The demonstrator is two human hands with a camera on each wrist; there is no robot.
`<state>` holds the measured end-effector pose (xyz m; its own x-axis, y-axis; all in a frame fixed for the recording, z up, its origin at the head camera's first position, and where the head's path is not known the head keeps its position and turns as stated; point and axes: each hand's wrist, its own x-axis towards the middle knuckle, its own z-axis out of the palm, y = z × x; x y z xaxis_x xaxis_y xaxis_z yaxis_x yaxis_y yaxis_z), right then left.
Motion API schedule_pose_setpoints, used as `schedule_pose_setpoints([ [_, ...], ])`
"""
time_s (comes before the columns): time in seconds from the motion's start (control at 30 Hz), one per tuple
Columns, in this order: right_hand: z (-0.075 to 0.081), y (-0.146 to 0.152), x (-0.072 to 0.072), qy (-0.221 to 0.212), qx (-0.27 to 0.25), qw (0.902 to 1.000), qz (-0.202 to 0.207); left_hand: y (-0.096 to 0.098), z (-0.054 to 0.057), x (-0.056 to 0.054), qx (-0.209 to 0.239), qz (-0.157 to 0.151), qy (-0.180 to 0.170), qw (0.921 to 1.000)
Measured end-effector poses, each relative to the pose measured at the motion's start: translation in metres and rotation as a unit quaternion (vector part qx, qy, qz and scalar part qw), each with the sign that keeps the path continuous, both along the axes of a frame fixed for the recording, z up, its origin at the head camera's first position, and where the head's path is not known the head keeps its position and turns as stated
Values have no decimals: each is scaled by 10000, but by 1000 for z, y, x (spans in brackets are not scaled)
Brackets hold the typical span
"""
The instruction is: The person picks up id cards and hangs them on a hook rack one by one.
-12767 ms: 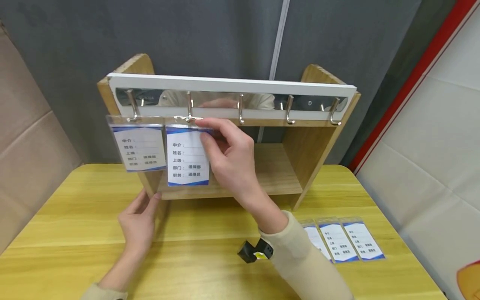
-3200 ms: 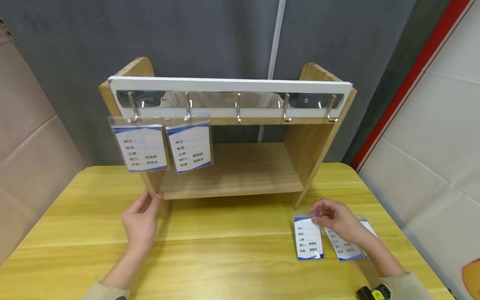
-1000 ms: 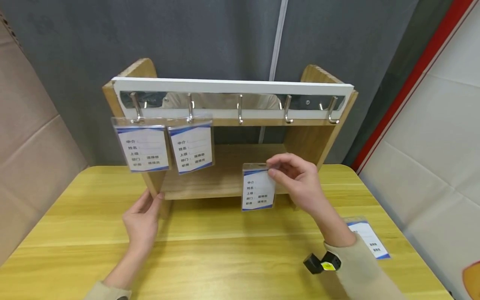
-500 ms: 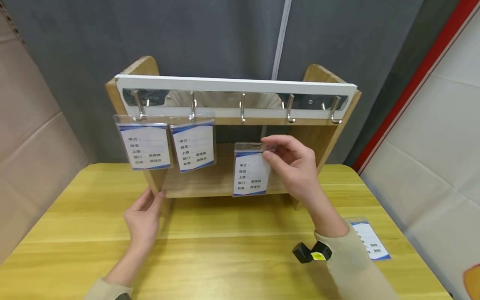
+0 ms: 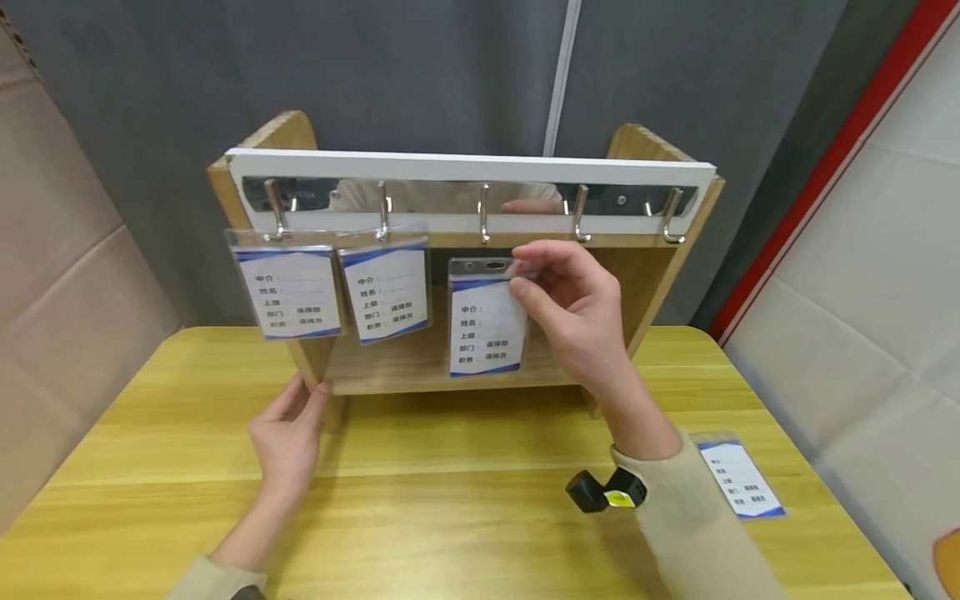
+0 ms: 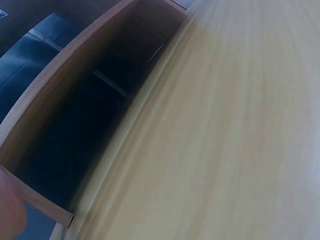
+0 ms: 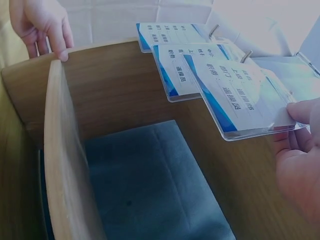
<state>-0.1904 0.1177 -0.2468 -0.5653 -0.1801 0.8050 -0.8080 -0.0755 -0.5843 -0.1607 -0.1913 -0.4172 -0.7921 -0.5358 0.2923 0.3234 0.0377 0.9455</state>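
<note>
My right hand [image 5: 573,312] pinches the upper right corner of a clear-sleeved name badge [image 5: 487,325], thumb in front. The badge is upright just below the third hook [image 5: 483,212], its slot beneath the hook's tip. In the right wrist view, the held badge [image 7: 240,95] is nearest the camera. Two more badges hang at the left, a straight one [image 5: 288,296] from the first hook and a slightly tilted one [image 5: 386,292] from the second. My left hand [image 5: 288,433] grips the lower left side of the wooden shelf [image 5: 450,379], its thumb on the front edge.
Another badge [image 5: 738,479] lies on the wooden table [image 5: 420,517] at the right, beside my right sleeve [image 5: 690,517]. Two bare hooks, the fourth [image 5: 581,212] and fifth [image 5: 671,217], stick out farther right on the white-edged rail [image 5: 480,165]. A grey curtain [image 5: 427,75] stands behind.
The second badge has been let go and hangs on its hook. My right hand has picked another badge off the table and raised it leftward toward the third hook. My left hand stays put.
</note>
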Motion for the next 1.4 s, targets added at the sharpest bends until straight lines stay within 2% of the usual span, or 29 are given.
schedule_pose_setpoints([
  [0.33, 10, -9, -4, 262, -306, 9992, -52, -1, 1, 0, -69, -74, -155, 9998],
  [0.67, 13, -14, -6, 577, -399, 9975, -132, 0, -1, 0, 95, -82, -30, 9999],
  [0.97, 13, -17, -5, 958, -457, 9938, -341, 0, 0, 0, 120, -77, -84, 9999],
  [1.17, 16, -16, -2, 948, -332, 9936, -521, 0, 1, 0, 166, -51, -60, 9998],
  [1.4, 18, -14, 1, 654, -200, 9957, -619, 0, 0, 0, 192, -54, -46, 9998],
])
